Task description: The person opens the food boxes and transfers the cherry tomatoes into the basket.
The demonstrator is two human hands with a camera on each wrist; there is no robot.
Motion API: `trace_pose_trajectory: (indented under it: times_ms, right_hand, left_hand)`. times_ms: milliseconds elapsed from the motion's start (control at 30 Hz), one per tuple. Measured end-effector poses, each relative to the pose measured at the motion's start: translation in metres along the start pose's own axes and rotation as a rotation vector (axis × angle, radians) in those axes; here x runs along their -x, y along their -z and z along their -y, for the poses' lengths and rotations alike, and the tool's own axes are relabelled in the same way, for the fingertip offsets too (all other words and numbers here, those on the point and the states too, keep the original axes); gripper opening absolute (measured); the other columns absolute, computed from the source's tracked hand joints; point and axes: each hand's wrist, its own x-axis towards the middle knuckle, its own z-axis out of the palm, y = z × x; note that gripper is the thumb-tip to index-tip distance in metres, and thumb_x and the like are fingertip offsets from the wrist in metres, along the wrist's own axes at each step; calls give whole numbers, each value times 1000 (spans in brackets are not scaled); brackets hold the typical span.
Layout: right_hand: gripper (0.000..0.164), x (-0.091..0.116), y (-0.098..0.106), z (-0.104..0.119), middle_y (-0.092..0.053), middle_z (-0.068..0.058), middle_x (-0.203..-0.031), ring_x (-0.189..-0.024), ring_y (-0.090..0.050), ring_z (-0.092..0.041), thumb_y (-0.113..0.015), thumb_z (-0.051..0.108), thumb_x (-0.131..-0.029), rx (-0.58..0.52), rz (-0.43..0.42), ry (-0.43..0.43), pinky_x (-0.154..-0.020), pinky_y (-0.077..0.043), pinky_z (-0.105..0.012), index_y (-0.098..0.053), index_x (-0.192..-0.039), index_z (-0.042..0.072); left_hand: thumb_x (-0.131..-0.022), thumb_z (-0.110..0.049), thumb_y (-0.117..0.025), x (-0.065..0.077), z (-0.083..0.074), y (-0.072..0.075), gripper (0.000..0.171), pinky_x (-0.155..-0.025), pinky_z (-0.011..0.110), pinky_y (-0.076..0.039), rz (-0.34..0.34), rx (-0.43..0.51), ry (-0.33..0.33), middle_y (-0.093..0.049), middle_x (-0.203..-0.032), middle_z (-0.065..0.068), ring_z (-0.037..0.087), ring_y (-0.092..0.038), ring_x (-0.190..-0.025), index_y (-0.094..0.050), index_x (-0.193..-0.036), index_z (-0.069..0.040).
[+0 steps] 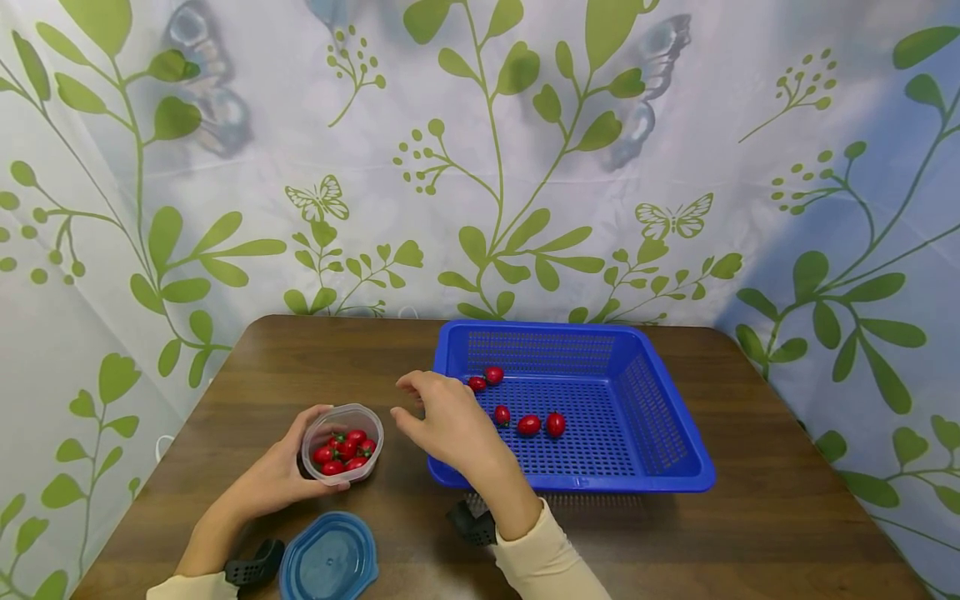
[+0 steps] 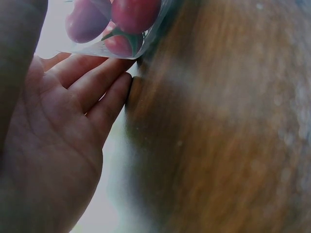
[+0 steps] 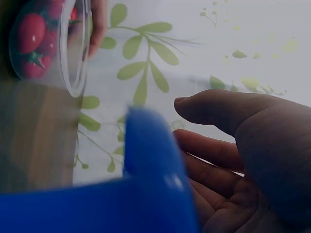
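Note:
My left hand [image 1: 277, 477] grips a small clear plastic container [image 1: 343, 414] from its left side, thumb and fingers around the wall. Inside sit several red cherry tomatoes [image 1: 347, 451] with bits of green stem. In the left wrist view the fingers [image 2: 90, 80] reach under and along the container's side. Over the left rim of a blue perforated basket [image 1: 577, 482] hovers my right hand [image 1: 450, 421], fingers loosely bent and holding nothing. Several more cherry tomatoes [image 1: 529, 426] lie in the left half of the basket; the hand may hide others.
A blue lid [image 1: 330, 557] lies on the brown wooden table [image 1: 375, 350] near the front, below the container. Dark straps [image 1: 255, 563] circle both wrists. Behind the table hangs a white cloth [image 1: 450, 242] printed with green leaves and butterflies.

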Motion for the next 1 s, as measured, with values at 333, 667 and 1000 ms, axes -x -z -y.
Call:
trace_pose_trajectory:
  times_ms: [333,667,1000]
  right_hand:
    - [31,0,-17,7,-73,1,-112,-94,-67,-12,-76,26,-95,63,5,42,-80,-55,-24,-71,-123,13]
    - [32,0,-29,13,-73,-2,-118,-98,-69,-14,-74,27,-96,88,46,69,-84,-56,-26,-71,-124,12]
    - [32,-1,-44,21,-73,0,-119,-96,-71,-10,-73,28,-97,131,82,105,-81,-57,-21,-70,-126,14]
  left_hand:
    - [-76,-38,-92,0,1,0,104,-102,31,-49,6,15,-9,-64,-138,0,12,-59,-124,-26,-154,-17]
    - [-77,-39,-92,-1,1,0,105,-102,35,-51,13,6,1,-63,-139,0,16,-60,-124,-25,-155,-20]
    - [-79,-36,-90,0,3,1,103,-101,26,-49,25,44,-2,-61,-143,3,11,-60,-124,-23,-155,-18]
